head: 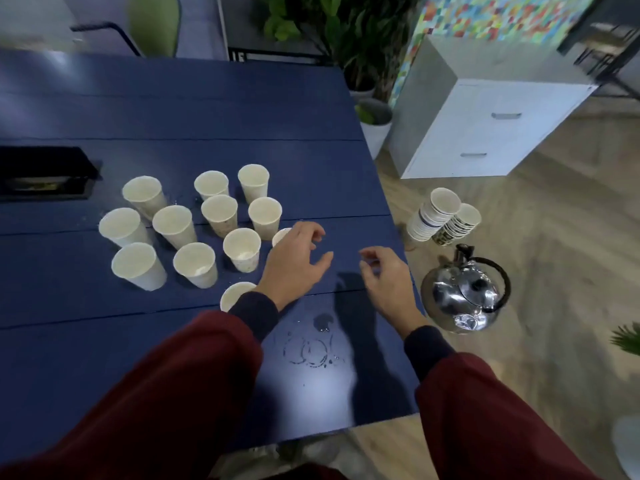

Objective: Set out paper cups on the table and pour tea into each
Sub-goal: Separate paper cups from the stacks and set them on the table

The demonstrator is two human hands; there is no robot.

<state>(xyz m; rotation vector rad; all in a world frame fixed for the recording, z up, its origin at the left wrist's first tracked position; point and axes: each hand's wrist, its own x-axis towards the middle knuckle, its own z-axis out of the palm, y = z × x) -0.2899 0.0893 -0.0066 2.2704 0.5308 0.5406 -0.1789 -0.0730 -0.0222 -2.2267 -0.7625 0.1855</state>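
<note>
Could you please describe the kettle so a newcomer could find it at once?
Find the big blue table and go to its right edge, by the person's right hand. Just past that edge, over the wooden floor, stands the kettle. Unlike the stacked paper cups behind it, it is shiny metal with a black arched handle.

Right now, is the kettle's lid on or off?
On. The kettle stands upright beside the table, and its lid sits closed on top, under the arched handle.
</note>
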